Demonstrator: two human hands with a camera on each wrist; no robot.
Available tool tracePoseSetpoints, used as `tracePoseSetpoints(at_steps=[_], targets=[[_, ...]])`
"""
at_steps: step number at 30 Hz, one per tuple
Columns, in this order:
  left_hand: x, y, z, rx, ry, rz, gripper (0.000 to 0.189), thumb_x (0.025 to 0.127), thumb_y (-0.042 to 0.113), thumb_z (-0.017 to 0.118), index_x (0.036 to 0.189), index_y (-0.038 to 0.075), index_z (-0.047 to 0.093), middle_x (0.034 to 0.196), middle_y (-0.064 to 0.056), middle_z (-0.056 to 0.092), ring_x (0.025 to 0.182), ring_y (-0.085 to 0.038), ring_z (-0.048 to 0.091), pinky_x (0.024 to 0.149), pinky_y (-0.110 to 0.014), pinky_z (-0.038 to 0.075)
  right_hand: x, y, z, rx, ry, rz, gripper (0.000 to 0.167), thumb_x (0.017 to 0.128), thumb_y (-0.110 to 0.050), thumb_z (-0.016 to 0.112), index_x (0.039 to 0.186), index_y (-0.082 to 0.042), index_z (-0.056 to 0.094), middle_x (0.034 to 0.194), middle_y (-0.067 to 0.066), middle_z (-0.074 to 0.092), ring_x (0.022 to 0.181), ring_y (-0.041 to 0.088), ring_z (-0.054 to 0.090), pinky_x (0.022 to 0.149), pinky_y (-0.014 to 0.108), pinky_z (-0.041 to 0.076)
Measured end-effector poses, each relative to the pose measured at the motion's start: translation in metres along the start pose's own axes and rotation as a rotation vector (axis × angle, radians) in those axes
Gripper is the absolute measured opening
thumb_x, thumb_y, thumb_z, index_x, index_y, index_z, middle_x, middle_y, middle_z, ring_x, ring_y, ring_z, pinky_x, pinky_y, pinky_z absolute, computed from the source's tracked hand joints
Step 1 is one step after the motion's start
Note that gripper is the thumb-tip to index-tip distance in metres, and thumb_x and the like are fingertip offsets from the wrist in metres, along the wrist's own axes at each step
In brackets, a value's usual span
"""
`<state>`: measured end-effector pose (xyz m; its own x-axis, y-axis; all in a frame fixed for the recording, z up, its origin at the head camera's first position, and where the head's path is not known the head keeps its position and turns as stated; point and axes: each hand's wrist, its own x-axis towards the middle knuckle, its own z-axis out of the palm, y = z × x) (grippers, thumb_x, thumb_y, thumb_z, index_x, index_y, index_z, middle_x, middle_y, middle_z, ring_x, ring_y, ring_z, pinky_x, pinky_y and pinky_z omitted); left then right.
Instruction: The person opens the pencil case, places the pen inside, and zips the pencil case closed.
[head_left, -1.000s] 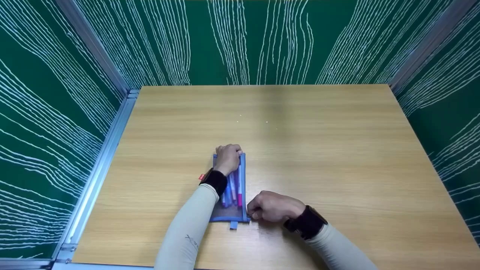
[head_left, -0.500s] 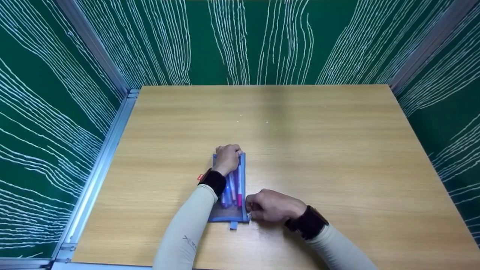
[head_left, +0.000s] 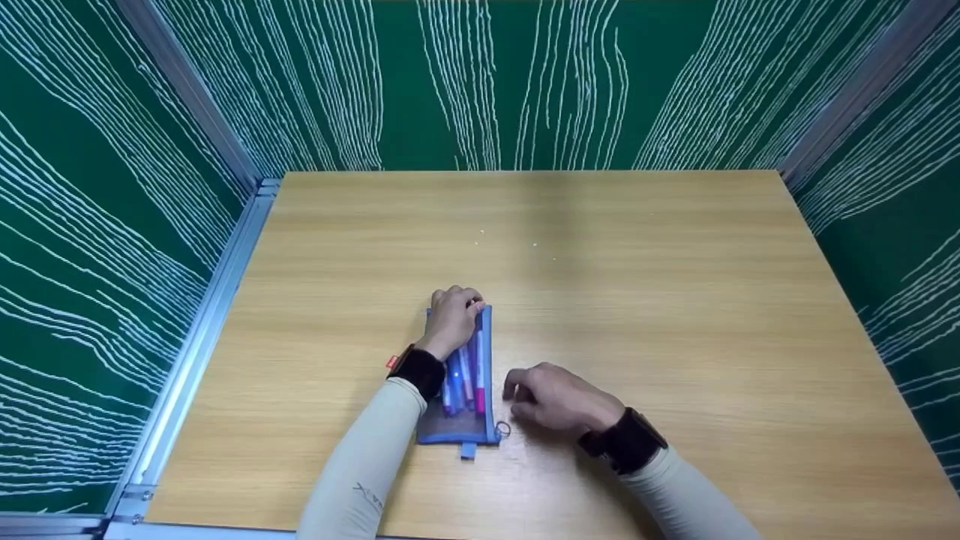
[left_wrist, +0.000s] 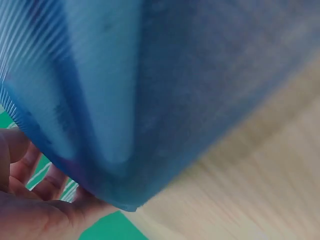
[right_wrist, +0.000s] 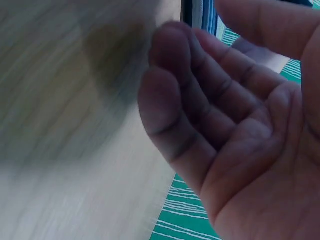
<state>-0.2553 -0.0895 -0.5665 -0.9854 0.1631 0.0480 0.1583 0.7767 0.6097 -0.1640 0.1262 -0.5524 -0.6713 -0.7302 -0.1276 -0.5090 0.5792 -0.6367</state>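
A blue mesh pencil case (head_left: 454, 433) lies lengthwise on the table, with several pens (head_left: 465, 379) showing through it. A dark zipper-pull ring (head_left: 503, 428) sticks out at its near right corner. My left hand (head_left: 452, 319) grips the far end of the case, its fingers at the edge. In the left wrist view the see-through pencil case (left_wrist: 165, 100) fills most of the picture, and the left hand (left_wrist: 40, 200) shows at its lower left. Just right of the case is my right hand (head_left: 559, 396), apart from it. Its fingers (right_wrist: 160, 100) are loosely bent around nothing.
The wooden table (head_left: 660, 300) bears a few tiny white specks (head_left: 535, 244) beyond the case. Green walls with white lines (head_left: 510, 82) stand at the back and sides. A metal frame rail (head_left: 202, 330) runs along the left edge.
My right hand has let go of the zipper-pull ring and moved slightly up and right, so the ring now shows. The left hand stays on the case, its wrist shifted slightly left.
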Motion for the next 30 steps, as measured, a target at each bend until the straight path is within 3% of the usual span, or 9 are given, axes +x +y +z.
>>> tracePoseSetpoints(at_steps=[4,8,12,16,19,23,30], targets=[[-0.005,-0.001,-0.002,0.026,0.011,-0.013,0.026,0.104,0.025,0.06,0.121,0.009,0.071,0.12,-0.012,0.065,0.121,-0.037,0.049,0.107,-0.045,0.035,0.0,0.005,-0.003,0.02,0.08,0.034,0.01,0.094,-0.015,0.073,0.104,-0.013,0.07,0.082,-0.007,0.067,0.073,0.008,0.062,0.071,0.031,0.054],[-0.012,-0.002,-0.005,0.081,0.037,0.013,0.032,0.105,0.028,0.059,0.129,0.008,0.067,0.128,-0.015,0.063,0.127,-0.039,0.047,0.112,-0.046,0.033,-0.002,0.011,-0.007,0.008,0.175,0.092,0.013,0.095,-0.018,0.074,0.105,-0.012,0.07,0.086,-0.006,0.067,0.076,0.01,0.062,0.072,0.033,0.054],[-0.019,-0.005,-0.01,0.149,0.035,0.024,0.041,0.107,0.033,0.055,0.137,0.007,0.061,0.134,-0.016,0.06,0.134,-0.039,0.043,0.119,-0.048,0.024,-0.006,0.018,-0.012,-0.007,0.271,0.156,0.017,0.093,-0.021,0.076,0.107,-0.012,0.07,0.093,-0.004,0.066,0.082,0.013,0.062,0.075,0.036,0.055],[-0.026,-0.008,-0.017,0.204,0.013,0.002,0.052,0.106,0.041,0.052,0.145,0.007,0.054,0.144,-0.017,0.054,0.143,-0.04,0.036,0.123,-0.054,0.014,-0.012,0.03,-0.019,-0.058,0.371,0.184,0.027,0.093,-0.028,0.076,0.112,-0.01,0.07,0.106,0.006,0.068,0.097,0.024,0.064,0.088,0.044,0.054],[-0.031,-0.011,-0.023,0.233,-0.012,-0.021,0.06,0.106,0.048,0.05,0.15,0.007,0.049,0.153,-0.019,0.046,0.148,-0.041,0.03,0.123,-0.056,0.01,-0.018,0.041,-0.025,-0.132,0.432,0.195,0.043,0.095,-0.035,0.074,0.124,-0.005,0.067,0.126,0.019,0.065,0.118,0.037,0.06,0.103,0.056,0.046],[-0.04,-0.015,-0.031,0.256,-0.031,-0.04,0.066,0.106,0.053,0.043,0.155,0.007,0.043,0.159,-0.022,0.037,0.151,-0.044,0.022,0.123,-0.056,0.006,-0.024,0.055,-0.031,-0.216,0.447,0.23,0.063,0.099,-0.044,0.067,0.144,-0.001,0.054,0.15,0.029,0.046,0.138,0.049,0.042,0.114,0.065,0.028],[-0.054,-0.025,-0.042,0.252,-0.024,-0.061,0.072,0.106,0.058,0.038,0.157,0.008,0.038,0.162,-0.024,0.031,0.152,-0.047,0.016,0.123,-0.057,0.002,-0.034,0.075,-0.039,-0.281,0.434,0.293,0.076,0.104,-0.056,0.048,0.159,-0.006,0.033,0.163,0.026,0.027,0.149,0.051,0.021,0.117,0.07,0.009]])
